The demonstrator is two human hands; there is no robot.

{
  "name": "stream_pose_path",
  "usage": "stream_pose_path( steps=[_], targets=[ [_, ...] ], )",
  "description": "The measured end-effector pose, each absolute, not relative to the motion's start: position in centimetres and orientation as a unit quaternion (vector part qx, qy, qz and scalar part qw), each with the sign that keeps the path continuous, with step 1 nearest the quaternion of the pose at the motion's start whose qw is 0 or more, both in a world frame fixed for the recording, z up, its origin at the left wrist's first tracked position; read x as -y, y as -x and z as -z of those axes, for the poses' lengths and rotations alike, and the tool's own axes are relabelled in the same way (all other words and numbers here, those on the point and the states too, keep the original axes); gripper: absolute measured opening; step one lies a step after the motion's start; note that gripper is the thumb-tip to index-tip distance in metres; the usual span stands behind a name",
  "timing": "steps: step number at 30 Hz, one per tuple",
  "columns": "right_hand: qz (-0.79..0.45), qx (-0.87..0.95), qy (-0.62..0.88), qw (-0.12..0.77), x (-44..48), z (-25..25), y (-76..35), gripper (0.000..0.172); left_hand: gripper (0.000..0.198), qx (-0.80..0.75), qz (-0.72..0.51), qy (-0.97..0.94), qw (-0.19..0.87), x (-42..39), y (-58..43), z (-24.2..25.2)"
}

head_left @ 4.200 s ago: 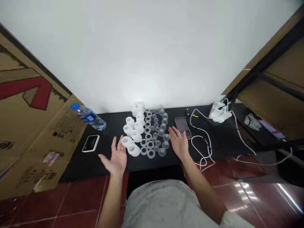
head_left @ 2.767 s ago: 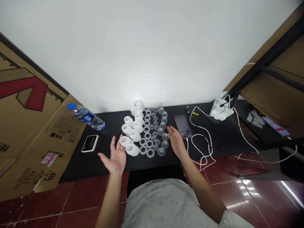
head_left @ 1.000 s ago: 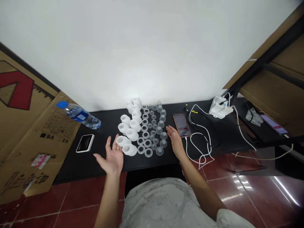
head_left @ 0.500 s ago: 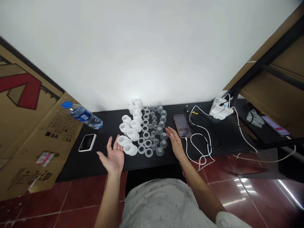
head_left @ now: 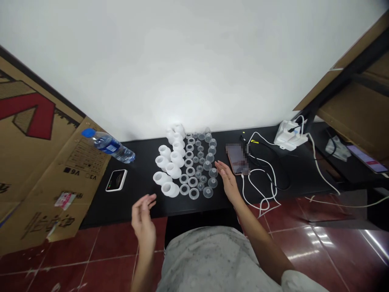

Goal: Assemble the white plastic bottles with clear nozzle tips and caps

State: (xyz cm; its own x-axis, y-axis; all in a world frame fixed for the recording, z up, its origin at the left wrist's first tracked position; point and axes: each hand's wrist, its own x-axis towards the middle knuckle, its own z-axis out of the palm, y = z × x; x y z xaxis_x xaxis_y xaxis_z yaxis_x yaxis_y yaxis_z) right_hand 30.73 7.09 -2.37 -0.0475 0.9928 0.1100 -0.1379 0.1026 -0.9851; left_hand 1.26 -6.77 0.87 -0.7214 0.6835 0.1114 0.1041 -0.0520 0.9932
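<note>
a white wall rises behind a long black tabletop, with red tile floor below its front edge and a cardboard sheet leaning in at the left. near the middle of the tabletop, frosted white cups stand in a loose double row, and just to their right lie tight rows of small clear plastic cups, running from near the front edge back to the wall. the right hand hangs low over the tabletop, fingers loosely spread, their tips just beside the nearest clear cups, holding nothing. the left hand is raised over the front edge, fingers half curled and empty, near the frosted cups but apart from them. a water bottle lies on its side toward the left, above a flat white-framed device. right of the cups sit a phone, partly blurred, tangled white cables and a white charger block near the back edge
</note>
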Motion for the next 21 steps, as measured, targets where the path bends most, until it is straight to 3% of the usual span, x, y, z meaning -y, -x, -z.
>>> stream_pose_path(
  steps=[6, 12, 16, 21],
  targets=[
    [-0.435, 0.586, 0.44, 0.523, -6.3, 1.6, -30.7, 0.06, 0.021, -0.605, -0.457, -0.616, 0.217, 9.7, -6.5, -1.9],
    [-0.276, 0.754, 0.447, 0.393, -2.6, -0.3, -29.9, 0.122, 0.036, -0.597, -0.373, -0.694, 0.148, 7.8, -9.2, -1.8],
    [-0.218, 0.787, 0.467, 0.34, -1.9, -0.2, -29.3, 0.118, 0.037, -0.613, -0.352, -0.698, 0.115, 6.0, -9.6, -1.8],
    [-0.208, 0.774, 0.492, 0.34, -2.7, 0.1, -30.9, 0.106, 0.035, -0.625, -0.316, -0.71, 0.07, 5.1, -9.9, -1.4]
  ],
)
